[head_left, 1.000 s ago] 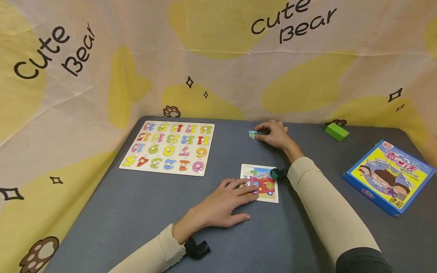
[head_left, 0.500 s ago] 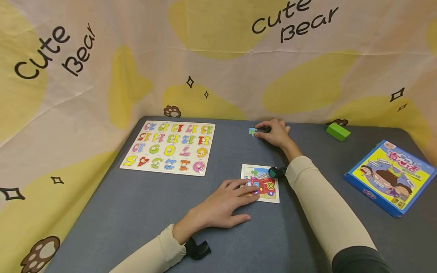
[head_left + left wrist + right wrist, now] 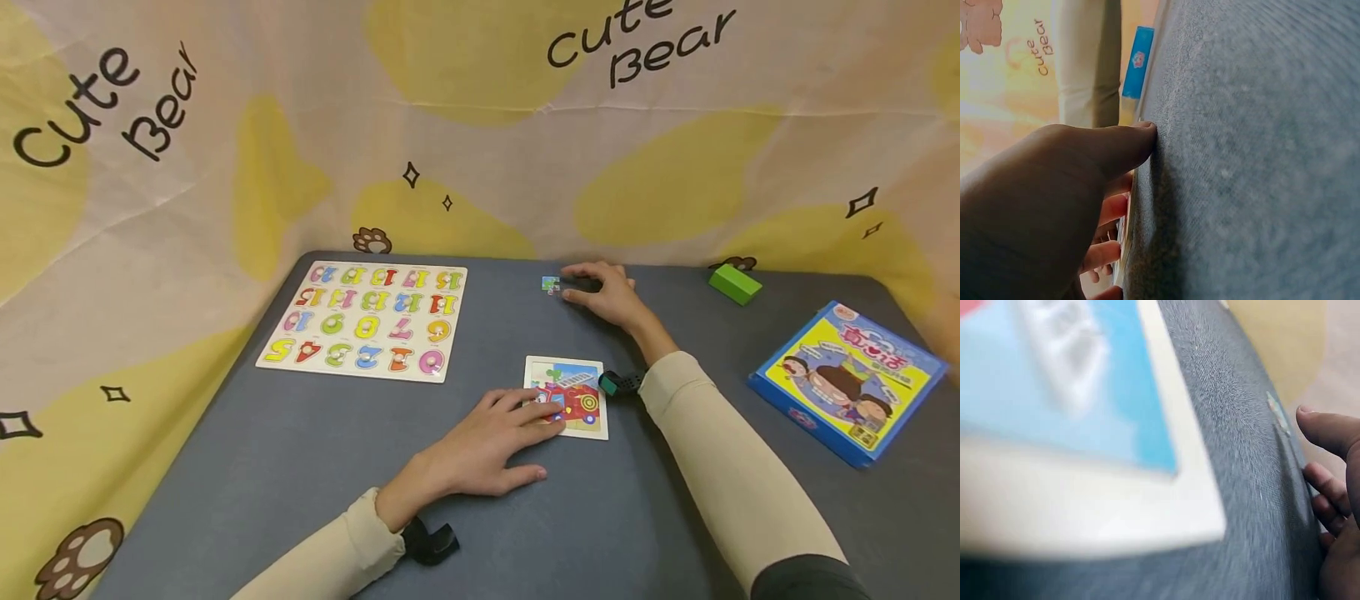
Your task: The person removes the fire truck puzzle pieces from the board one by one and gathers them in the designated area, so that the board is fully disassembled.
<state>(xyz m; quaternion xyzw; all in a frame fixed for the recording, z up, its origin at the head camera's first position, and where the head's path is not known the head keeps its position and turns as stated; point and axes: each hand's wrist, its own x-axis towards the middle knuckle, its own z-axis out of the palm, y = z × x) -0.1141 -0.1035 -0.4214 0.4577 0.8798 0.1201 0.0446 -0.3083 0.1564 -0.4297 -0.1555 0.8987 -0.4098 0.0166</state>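
Note:
At the far side of the table lie small blue-and-green puzzle pieces (image 3: pixel 551 284), close together; how many I cannot tell. Just to their right is my right hand (image 3: pixel 609 293), thumb and forefinger spread with a gap between them. In the right wrist view the thumb (image 3: pixel 1325 428) stands apart from the puzzle pieces (image 3: pixel 1277 414). My left hand (image 3: pixel 487 446) lies flat, its fingers resting on the left part of a white-framed fire engine puzzle (image 3: pixel 585 406). The left thumb (image 3: pixel 1129 145) touches the grey table in the left wrist view.
A number board (image 3: pixel 360 321) with coloured digits lies at the left. On the right are a green block (image 3: pixel 736 284) and a blue boxed game (image 3: pixel 847 379). A printed cloth (image 3: pixel 480 150) hangs behind the table (image 3: pixel 300 467).
My right thumb and forefinger have let go of the puzzle pieces and spread apart a little to the right. The left hand stays on the fire engine puzzle. The head view has shifted slightly.

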